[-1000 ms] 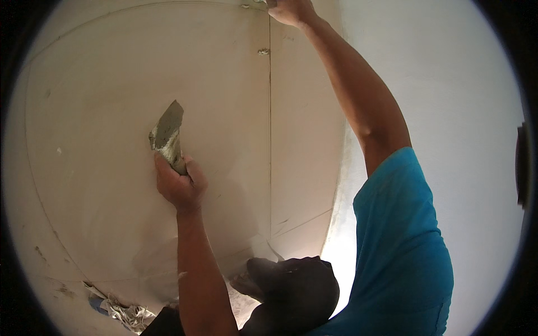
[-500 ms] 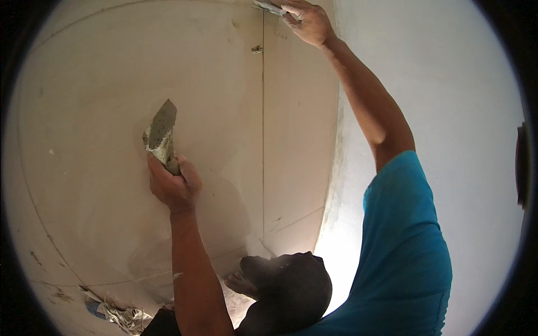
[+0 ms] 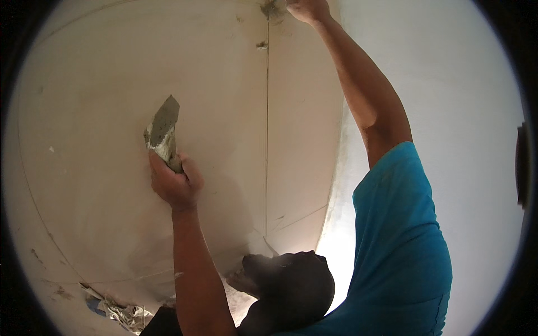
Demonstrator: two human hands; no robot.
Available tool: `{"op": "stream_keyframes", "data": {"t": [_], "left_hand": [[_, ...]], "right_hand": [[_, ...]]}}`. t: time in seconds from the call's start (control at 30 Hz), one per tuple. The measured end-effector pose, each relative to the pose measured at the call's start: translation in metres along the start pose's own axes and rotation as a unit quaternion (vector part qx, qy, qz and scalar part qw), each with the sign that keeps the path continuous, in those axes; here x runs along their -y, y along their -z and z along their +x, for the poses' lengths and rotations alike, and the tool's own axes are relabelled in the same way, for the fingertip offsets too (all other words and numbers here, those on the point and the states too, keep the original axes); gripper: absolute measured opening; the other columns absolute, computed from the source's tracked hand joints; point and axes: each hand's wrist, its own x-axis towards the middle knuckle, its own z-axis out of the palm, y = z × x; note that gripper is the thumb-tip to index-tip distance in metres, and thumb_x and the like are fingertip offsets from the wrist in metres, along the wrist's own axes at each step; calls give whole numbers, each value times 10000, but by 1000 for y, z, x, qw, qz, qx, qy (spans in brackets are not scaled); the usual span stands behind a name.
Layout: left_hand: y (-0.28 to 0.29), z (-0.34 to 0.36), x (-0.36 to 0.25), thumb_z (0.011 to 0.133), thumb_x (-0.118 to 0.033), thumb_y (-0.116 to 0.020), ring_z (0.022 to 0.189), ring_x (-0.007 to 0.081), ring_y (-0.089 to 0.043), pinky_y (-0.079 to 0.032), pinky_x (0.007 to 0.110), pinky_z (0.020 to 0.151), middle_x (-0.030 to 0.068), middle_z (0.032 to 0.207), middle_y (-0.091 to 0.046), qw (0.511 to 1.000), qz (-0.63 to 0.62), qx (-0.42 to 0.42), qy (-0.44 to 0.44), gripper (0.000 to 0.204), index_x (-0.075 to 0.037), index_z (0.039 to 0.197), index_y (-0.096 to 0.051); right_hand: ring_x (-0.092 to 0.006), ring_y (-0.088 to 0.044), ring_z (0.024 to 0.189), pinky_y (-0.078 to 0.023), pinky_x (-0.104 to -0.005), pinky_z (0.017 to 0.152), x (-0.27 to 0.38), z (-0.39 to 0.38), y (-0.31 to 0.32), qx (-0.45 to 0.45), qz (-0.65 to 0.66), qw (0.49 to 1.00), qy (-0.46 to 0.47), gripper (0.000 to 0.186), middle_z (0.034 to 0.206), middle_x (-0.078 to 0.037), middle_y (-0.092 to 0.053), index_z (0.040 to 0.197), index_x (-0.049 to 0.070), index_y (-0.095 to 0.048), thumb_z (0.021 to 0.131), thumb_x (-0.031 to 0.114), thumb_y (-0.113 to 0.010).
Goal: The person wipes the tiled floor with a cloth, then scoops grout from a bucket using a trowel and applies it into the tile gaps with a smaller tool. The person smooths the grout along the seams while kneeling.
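Note:
My left hand (image 3: pixel 176 180) is closed round the lower end of a putty knife (image 3: pixel 164 120), held up in front of the pale board surface (image 3: pixel 218 112). Grey filler coats its blade, with a whitish crust near my fingers. High up, the picture's top edge cuts off my right hand (image 3: pixel 307 9). Its fingers look curled, and the flat scraper it held in the earlier frame lies out of view. Just left of that hand, a dark grey filler smear (image 3: pixel 271 8) sits at the top of the straight seam (image 3: pixel 267 112). A smaller filler spot (image 3: pixel 261 45) is below it.
A smooth whitish wall (image 3: pixel 465 84) borders the boards on the right. Crumpled cloth or sheeting (image 3: pixel 126 315) lies at lower left. A dark rounded shape (image 3: pixel 297 285) fills the lower middle, near my blue sleeve (image 3: pixel 400 224). A dark object (image 3: pixel 522 165) stands at the right rim.
My right hand has moved up, taking its scraper out of the picture, and the grey smear on the seam now shows. The left hand with its putty knife has barely shifted.

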Motion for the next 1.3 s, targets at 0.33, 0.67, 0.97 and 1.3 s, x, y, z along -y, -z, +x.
{"op": "stream_keyframes", "data": {"t": [0.33, 0.67, 0.97, 1.3], "left_hand": [[5, 0, -1, 785, -189, -556, 753, 365, -609, -505, 417, 668, 184, 892, -590, 999, -23, 17, 37, 431, 68, 1118, -462], [1, 0, 1, 788, -203, -562, 756, 366, -600, -499, 415, 655, 173, 882, -580, 1000, -21, -12, -16, 422, 51, 1111, -471], [4, 1, -2, 786, -207, -570, 742, 357, -602, -495, 410, 652, 149, 876, -587, 1000, -13, -3, 23, 361, 2, 1071, -499], [5, 2, 1, 800, -210, -574, 771, 309, -630, -506, 387, 683, 117, 891, -624, 999, 23, -17, 14, 334, -5, 1059, -521]], "right_hand": [[-230, -627, 923, -534, -370, 759, 14, -172, -30, 15, -44, 960, 277, 301, 944, -69, -661, 1051, 136, -652, 773, 20, -639], [-155, -534, 1204, -448, -339, 1050, -33, -115, -45, -70, -43, 910, 405, 503, 1272, 39, -587, 1246, 184, -588, 787, -6, -668], [-253, -623, 888, -509, -367, 745, -26, -85, -20, -76, -87, 974, 192, 233, 991, -110, -651, 1082, 124, -629, 854, 111, -582], [-228, -634, 853, -531, -344, 712, -4, -124, -54, 4, -22, 981, 193, 274, 946, -68, -648, 1033, 123, -630, 773, 41, -660]]}}
